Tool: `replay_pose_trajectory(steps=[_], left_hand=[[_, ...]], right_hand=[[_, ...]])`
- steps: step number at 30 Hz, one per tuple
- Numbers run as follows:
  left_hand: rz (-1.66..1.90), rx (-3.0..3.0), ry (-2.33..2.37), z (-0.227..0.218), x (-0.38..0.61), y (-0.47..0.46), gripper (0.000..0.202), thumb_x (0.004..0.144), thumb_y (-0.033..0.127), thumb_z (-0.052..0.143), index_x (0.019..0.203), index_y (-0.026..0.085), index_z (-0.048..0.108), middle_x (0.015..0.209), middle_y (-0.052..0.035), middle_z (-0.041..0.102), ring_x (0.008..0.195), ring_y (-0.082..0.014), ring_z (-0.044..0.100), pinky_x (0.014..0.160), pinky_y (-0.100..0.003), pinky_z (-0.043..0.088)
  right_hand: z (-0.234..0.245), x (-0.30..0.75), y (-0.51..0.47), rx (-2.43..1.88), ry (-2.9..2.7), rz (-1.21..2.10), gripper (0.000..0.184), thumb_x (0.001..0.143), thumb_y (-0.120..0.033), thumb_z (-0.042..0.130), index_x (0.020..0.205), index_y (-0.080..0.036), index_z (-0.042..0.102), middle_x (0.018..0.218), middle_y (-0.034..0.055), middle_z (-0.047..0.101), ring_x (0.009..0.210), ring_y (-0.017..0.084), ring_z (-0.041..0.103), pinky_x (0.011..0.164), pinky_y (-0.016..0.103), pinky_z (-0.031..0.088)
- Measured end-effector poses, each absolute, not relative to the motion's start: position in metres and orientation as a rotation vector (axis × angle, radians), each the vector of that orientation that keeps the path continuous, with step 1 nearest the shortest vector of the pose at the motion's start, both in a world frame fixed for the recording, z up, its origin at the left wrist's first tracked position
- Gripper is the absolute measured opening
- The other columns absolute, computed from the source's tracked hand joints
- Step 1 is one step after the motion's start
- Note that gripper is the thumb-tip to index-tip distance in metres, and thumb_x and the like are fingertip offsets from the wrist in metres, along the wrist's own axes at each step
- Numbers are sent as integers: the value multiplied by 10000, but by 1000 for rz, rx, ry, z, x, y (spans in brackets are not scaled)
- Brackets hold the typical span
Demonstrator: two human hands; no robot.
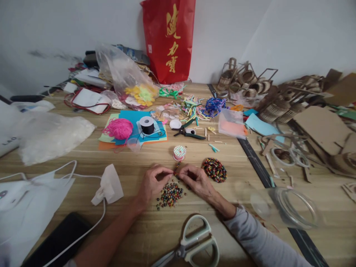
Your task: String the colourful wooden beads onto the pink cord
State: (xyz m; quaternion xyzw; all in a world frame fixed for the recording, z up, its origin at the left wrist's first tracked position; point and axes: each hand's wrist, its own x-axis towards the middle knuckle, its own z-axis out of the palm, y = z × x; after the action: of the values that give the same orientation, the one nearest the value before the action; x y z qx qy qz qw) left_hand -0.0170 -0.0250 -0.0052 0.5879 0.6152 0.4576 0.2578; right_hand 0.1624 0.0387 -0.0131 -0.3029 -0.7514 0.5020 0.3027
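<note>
Scissors (181,251) with pale handles lie nearest in the head view, with the blades pointing to the near left. To their left, at the near edge, there is a dark flat object (58,241), and a white cable (104,207) runs over the table (133,237) beside it.

Beyond the scissors, the left hand (154,181) and the right hand (198,181) face each other at the middle. On each, the thumb and forefinger are closed to a narrow pinch at the near end of a short bead string (178,166). Whether a bead or only the thread is between the tips is too small to tell. This string lies between the two hands and leads to the far side, towards a shiny spool (179,152).

Loose coloured beads (171,193) are spread on the table just on the near side of the fingertips. Right of the right hand, a coiled heap of strung beads (214,170) rests near it.

Farther away are pink yarn (119,129), a spool of black cord (147,126) and dark-handled pliers (182,131). At the far side, a red bag (169,40) stands upright against the wall (236,29).
</note>
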Motion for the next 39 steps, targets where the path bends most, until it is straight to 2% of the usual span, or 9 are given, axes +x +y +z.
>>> replay_pose_trajectory(steps=[5,10,21,39], left_hand=[[1237,1443,1651,-1,-16,-26,95,721,167,645,740,154,738,734,-54,728,710,-180,655,681,-269,495],[1253,1356,1603,-4,-16,-26,89,693,169,668,731,162,748,730,-49,746,692,-174,669,674,-257,514],[1234,1360,1560,-6,-19,-26,89,694,149,670,734,164,748,726,-47,755,671,-170,676,635,-247,526],[1244,1440,1524,-9,-20,-26,80,707,152,672,740,164,743,734,-47,749,680,-168,675,664,-257,530]], right_hand=[[-13,163,38,-804,-1959,1432,191,868,-327,584,793,-153,615,643,-15,540,557,96,455,525,214,367],[-12,163,38,-773,-1944,1448,214,863,-345,601,776,-151,617,647,-11,547,583,102,478,545,216,383],[-12,163,38,-732,-2037,1346,198,874,-311,583,783,-143,633,700,20,612,640,123,536,597,234,404],[-9,163,37,-752,-2087,1285,191,880,-298,565,770,-149,612,681,11,591,628,122,522,600,230,404]])
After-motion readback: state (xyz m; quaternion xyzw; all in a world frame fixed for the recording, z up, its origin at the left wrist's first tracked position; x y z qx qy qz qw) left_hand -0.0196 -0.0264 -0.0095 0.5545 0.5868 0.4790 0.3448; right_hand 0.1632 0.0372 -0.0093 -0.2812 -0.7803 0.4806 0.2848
